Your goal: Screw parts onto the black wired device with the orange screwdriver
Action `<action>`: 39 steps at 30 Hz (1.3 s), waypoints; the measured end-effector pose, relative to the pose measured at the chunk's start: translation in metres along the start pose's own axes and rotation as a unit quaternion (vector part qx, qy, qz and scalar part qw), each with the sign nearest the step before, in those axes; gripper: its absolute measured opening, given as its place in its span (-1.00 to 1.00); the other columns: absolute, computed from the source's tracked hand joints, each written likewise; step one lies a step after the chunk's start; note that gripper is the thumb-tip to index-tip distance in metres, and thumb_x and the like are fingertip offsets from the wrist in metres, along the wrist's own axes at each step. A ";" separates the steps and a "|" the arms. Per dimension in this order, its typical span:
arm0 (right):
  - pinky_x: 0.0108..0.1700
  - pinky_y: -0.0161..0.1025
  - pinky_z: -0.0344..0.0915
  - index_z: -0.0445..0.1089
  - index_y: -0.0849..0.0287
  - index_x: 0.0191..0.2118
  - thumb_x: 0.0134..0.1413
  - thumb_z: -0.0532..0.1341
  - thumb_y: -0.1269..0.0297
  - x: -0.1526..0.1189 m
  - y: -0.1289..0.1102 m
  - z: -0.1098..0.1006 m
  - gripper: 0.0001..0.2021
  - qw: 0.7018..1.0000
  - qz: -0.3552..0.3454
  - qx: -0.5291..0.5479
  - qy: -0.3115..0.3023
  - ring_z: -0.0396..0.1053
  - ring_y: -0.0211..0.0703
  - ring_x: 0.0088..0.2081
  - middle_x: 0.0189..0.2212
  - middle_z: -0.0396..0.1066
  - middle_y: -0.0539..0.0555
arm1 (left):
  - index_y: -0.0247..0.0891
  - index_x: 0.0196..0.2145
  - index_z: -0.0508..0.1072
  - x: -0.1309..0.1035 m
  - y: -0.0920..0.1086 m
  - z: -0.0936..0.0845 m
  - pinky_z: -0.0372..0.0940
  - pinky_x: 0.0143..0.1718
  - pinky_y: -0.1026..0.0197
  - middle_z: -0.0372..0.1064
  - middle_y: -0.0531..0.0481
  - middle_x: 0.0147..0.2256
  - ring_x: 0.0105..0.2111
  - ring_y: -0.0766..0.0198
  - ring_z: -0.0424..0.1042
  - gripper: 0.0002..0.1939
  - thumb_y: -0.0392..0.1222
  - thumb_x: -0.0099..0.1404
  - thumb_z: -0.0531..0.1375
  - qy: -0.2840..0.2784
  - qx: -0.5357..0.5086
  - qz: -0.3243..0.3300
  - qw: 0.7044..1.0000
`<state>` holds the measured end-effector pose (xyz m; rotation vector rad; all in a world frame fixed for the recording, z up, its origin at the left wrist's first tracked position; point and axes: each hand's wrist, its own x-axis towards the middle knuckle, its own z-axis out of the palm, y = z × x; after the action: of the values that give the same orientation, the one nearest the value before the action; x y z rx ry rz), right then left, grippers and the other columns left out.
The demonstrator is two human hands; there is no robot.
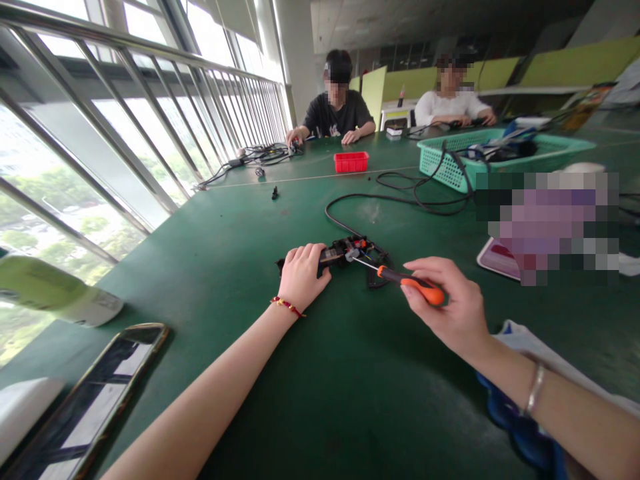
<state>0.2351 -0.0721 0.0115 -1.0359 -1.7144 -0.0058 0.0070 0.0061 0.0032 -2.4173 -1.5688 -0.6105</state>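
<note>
My left hand (302,275) is closed over one end of an opened black corded device (344,251), pressing it to the green table (280,400). Coloured wires and inner parts show at the device's exposed end. Between thumb and fingers, my right hand (453,303) grips a screwdriver (423,289) with an orange and black handle. Its thin shaft points left, and the tip meets the grey part of the device, though I cannot tell if it sits in a screw. A black cable (345,198) runs from the device toward the basket.
A turquoise basket (445,170) holds cables and tools at the right. Beyond the device are a red tray (351,162) and a small black piece (275,193). A phone (107,393) and a green bottle (55,290) lie at left. Two people (336,100) sit across the table.
</note>
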 end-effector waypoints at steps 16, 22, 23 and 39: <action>-0.23 -0.15 0.36 0.26 0.11 -0.08 -0.08 0.24 0.44 0.000 0.002 0.001 -0.62 0.999 -0.009 0.042 0.029 0.36 -0.13 -0.25 -0.27 0.34 0.08 | -0.26 -0.07 0.29 0.000 0.001 0.000 0.16 -0.01 0.07 0.38 -0.08 -0.16 -0.14 0.10 0.34 -0.65 -0.21 0.16 0.06 0.000 0.005 0.000 1.000; -0.30 -0.21 0.36 0.30 0.09 -0.17 -0.06 0.25 0.39 0.000 0.000 0.000 -0.73 1.000 0.004 0.023 0.004 0.37 -0.21 -0.39 -0.39 0.37 0.02 | -0.27 -0.07 0.29 -0.001 0.000 0.000 0.16 -0.02 0.08 0.38 -0.08 -0.16 -0.14 0.10 0.34 -0.65 -0.21 0.16 0.06 0.004 0.006 0.002 1.000; -0.32 -0.22 0.36 0.31 0.09 -0.19 -0.06 0.25 0.38 0.000 -0.001 0.000 -0.76 1.000 0.010 0.018 -0.005 0.36 -0.22 -0.41 -0.41 0.38 0.00 | -0.28 -0.07 0.29 -0.001 0.000 0.000 0.16 -0.02 0.08 0.38 -0.08 -0.16 -0.14 0.10 0.34 -0.65 -0.21 0.16 0.06 0.004 0.007 0.003 1.000; -0.29 -0.23 0.37 0.31 0.11 -0.17 -0.06 0.25 0.39 -0.001 0.000 0.001 -0.73 0.999 0.023 0.029 0.013 0.38 -0.20 -0.34 -0.34 0.36 0.04 | -0.28 -0.07 0.30 0.000 0.000 0.001 0.16 -0.02 0.09 0.38 -0.07 -0.17 -0.15 0.11 0.34 -0.65 -0.20 0.16 0.07 0.006 0.009 0.005 1.000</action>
<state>0.2343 -0.0720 0.0102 -1.0279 -1.6566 0.0597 0.0068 0.0066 0.0024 -2.4026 -1.5511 -0.6045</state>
